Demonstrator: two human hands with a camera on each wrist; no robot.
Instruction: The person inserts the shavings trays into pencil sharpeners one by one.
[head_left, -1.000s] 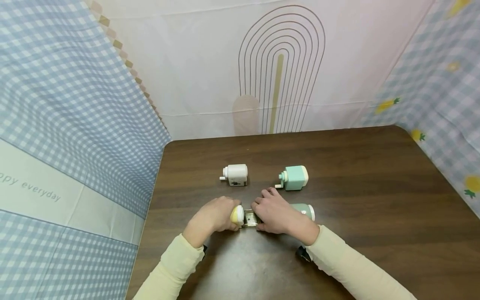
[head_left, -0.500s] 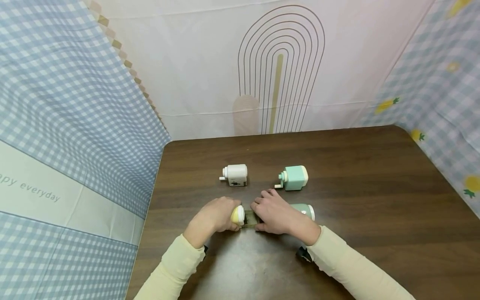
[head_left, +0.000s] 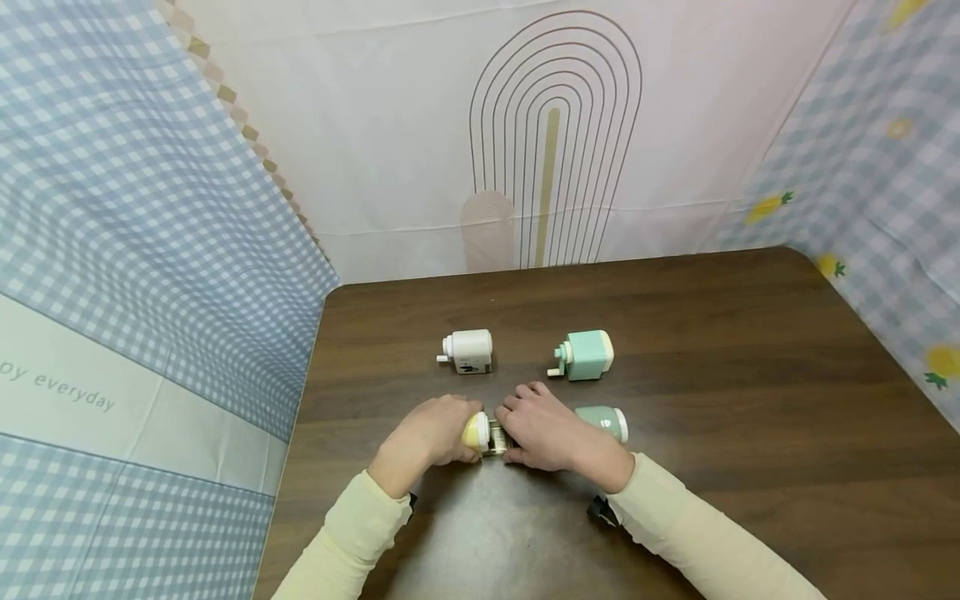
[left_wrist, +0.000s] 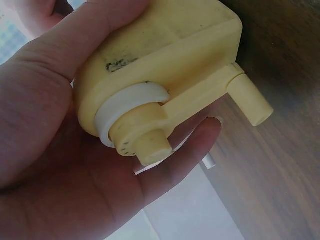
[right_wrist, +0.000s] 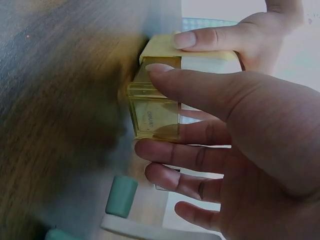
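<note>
My left hand (head_left: 438, 429) grips a yellow pencil sharpener (left_wrist: 170, 45) with a white ring and a side crank (left_wrist: 250, 100). Its thumb lies along the body and its fingers curl underneath. From the sharpener's far end a clear yellow shavings drawer (right_wrist: 156, 120) sticks out. My right hand (head_left: 543, 429) pinches this drawer, thumb on one side and fingertips on the other. The two hands face each other just above the table. How deep the drawer sits in the body is hidden.
A white pencil sharpener (head_left: 472, 350) and a teal one (head_left: 587, 354) stand behind the hands on the brown table (head_left: 712, 375). A green rounded thing with a white end (head_left: 600, 421) lies partly behind the right hand. Fabric curtains (head_left: 390, 125) surround the table's back and sides.
My right hand has shifted slightly left toward the left hand, and less of the clear drawer shows between them. The left hand stays nearly in place. The head view has shifted a little.
</note>
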